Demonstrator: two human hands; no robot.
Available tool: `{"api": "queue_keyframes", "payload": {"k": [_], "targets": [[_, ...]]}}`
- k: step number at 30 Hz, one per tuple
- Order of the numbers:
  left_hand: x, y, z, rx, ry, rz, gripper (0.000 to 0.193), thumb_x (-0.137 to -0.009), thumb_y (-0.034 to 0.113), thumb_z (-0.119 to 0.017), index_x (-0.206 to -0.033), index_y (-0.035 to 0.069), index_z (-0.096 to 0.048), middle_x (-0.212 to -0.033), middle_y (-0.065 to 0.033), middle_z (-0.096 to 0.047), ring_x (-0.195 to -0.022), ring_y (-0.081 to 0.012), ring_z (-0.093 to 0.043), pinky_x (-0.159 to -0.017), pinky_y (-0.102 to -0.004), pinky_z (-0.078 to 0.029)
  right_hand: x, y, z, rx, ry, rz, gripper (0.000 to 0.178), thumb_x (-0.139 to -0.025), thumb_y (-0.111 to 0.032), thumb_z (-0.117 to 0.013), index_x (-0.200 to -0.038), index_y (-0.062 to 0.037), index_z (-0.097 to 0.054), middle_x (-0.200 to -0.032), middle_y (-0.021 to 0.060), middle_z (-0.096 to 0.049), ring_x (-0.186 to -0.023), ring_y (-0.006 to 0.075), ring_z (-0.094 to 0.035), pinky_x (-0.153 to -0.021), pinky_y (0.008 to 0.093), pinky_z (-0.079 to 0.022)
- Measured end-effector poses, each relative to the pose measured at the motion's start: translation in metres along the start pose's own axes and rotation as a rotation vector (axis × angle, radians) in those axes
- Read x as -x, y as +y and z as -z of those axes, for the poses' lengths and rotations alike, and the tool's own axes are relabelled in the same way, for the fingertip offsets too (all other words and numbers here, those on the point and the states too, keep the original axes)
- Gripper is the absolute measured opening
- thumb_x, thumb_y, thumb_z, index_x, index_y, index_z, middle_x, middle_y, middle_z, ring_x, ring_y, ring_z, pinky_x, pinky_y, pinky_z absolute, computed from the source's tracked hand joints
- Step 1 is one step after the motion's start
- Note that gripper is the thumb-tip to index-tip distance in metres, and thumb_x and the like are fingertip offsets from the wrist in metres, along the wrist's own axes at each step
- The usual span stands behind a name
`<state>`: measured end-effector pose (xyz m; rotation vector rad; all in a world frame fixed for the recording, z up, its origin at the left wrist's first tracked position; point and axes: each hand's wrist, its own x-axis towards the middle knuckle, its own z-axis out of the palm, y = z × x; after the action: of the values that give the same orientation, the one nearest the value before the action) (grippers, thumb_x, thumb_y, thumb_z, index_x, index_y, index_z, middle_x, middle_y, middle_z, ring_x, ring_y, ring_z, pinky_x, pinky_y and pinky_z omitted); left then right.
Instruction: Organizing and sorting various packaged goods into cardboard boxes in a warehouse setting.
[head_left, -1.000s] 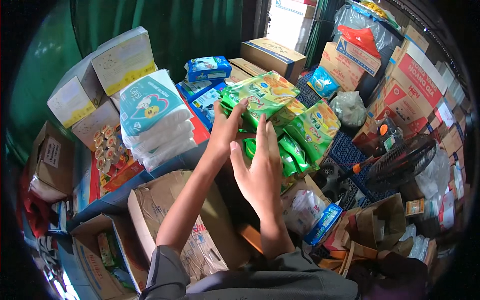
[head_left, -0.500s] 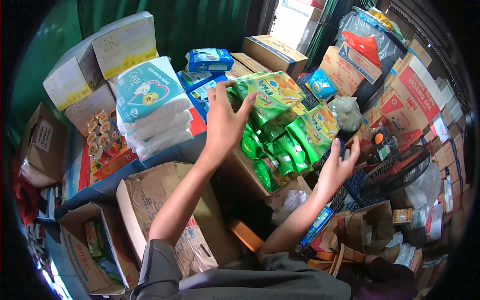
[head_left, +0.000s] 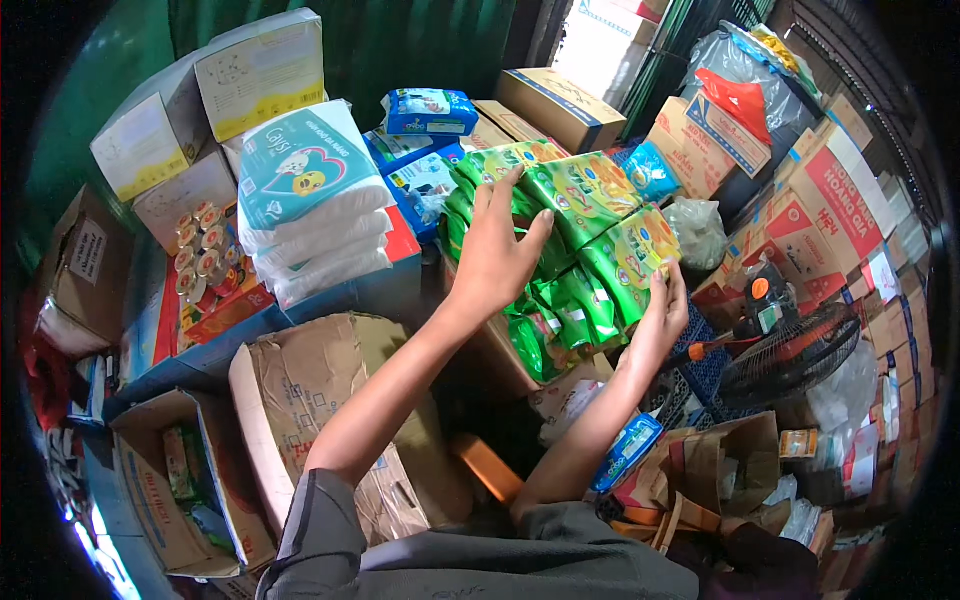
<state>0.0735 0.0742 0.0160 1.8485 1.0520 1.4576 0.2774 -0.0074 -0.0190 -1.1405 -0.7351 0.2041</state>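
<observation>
Several shiny green packets [head_left: 595, 205] with orange pictures lie in rows on a heap in front of me. More green packets [head_left: 560, 320] stand lower down at the heap's near side, above a cardboard box. My left hand [head_left: 505, 245] rests over the left part of the heap, its fingers stretched and its thumb apart. The right-hand edge of the packets meets my right hand [head_left: 660, 315], whose fingers are upright and slightly bent against it. Neither hand is wrapped round a packet. What lies under my left palm is hidden.
White-and-teal tissue packs [head_left: 310, 190] are stacked at the left, beside small capped jars [head_left: 205, 245]. Blue packs [head_left: 430, 112] lie behind. A worn carton [head_left: 300, 390] stands near me, an open carton [head_left: 190, 480] left of it. A black fan [head_left: 790, 350] is at the right.
My left hand has slid right over the packets. My right hand has moved left, from apart to touching their right edge. The packets at the upper left now lie flatter.
</observation>
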Motion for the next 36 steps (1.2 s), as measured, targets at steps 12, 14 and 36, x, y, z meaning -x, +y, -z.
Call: {"api": "queue_keyframes", "payload": {"k": [12,14,36], "targets": [[0.000,-0.007,-0.001,0.198,-0.035,0.021,0.072,-0.097,0.014,-0.065,-0.158,-0.001,-0.030,-0.149,-0.0244,-0.047,-0.107,-0.0248,-0.066,-0.094,-0.0368,-0.054,-0.007,0.013,0.002,-0.028,-0.035,-0.014,0.045,-0.100,-0.007,-0.060,-0.142,0.0086,-0.054,-0.143,0.0182,-0.059,-0.126,0.0224,-0.059,-0.109,0.0338,-0.043],[0.003,-0.006,-0.001,0.283,-0.058,0.037,0.073,-0.097,0.012,-0.065,-0.159,0.001,-0.028,-0.152,-0.0234,-0.045,-0.108,-0.0231,-0.065,-0.092,-0.0354,-0.054,-0.009,0.010,0.006,-0.042,0.033,-0.042,0.043,-0.101,-0.013,-0.060,-0.140,0.0063,-0.058,-0.135,0.0155,-0.065,-0.116,0.0193,-0.064,-0.101,0.0322,-0.049],[0.136,0.021,0.150,0.433,0.185,0.240,0.020,-0.104,0.008,-0.054,-0.117,-0.001,-0.066,-0.093,-0.0060,-0.070,-0.073,-0.0080,-0.062,-0.066,-0.0237,-0.052,0.054,-0.097,-0.033,-0.162,0.357,0.692,0.033,-0.107,-0.012,-0.047,-0.121,0.0151,-0.059,-0.122,0.0231,-0.067,-0.112,0.0328,-0.066,-0.103,0.0431,-0.052]]}}
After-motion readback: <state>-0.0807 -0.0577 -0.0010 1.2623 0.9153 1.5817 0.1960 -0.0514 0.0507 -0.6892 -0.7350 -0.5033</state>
